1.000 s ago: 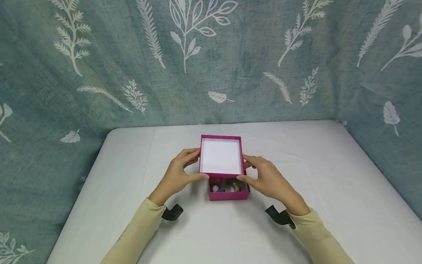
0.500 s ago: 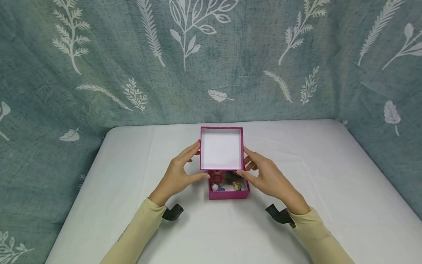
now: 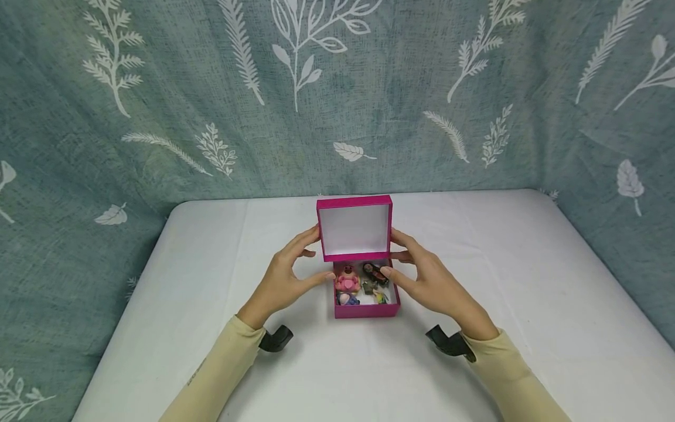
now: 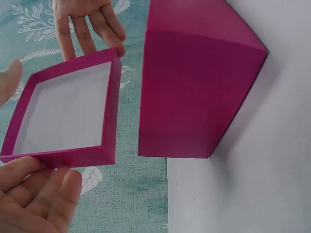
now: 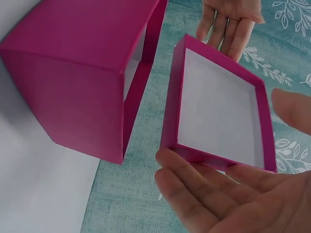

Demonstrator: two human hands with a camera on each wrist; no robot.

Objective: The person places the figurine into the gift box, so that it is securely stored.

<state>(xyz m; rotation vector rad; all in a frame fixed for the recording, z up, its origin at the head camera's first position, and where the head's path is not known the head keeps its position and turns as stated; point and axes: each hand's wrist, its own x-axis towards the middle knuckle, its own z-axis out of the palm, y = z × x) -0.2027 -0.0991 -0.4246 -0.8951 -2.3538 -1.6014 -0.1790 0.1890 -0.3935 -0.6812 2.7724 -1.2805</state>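
Note:
A magenta box [image 3: 365, 312] stands upright on the table with several small toy figures inside, among them a pink bear-like figure [image 3: 347, 281] and a dark-haired one [image 3: 375, 273]. Tilted above its far side is the box's magenta lid [image 3: 354, 230], its white inside facing me. My left hand [image 3: 289, 274] presses its fingers to the lid's left side, the thumb pointing away from the lid toward the box. On the opposite side, the fingers of my right hand [image 3: 424, 275] press the lid, with the thumb over the box's right rim. Both wrist views show the lid [image 4: 65, 109] apart from the box [image 5: 73, 97].
The white-covered table [image 3: 485, 293] extends around the box, and its far edge lies behind the lid. A green leaf-patterned cloth [image 3: 337, 117] hangs at the back and sides. Black straps [image 3: 276, 340] stick out at both wrists.
The lid has risen and moved away from me, tipping more upright. More of the figures in the box now show. Both hands have gone up with the lid, while the box stays put.

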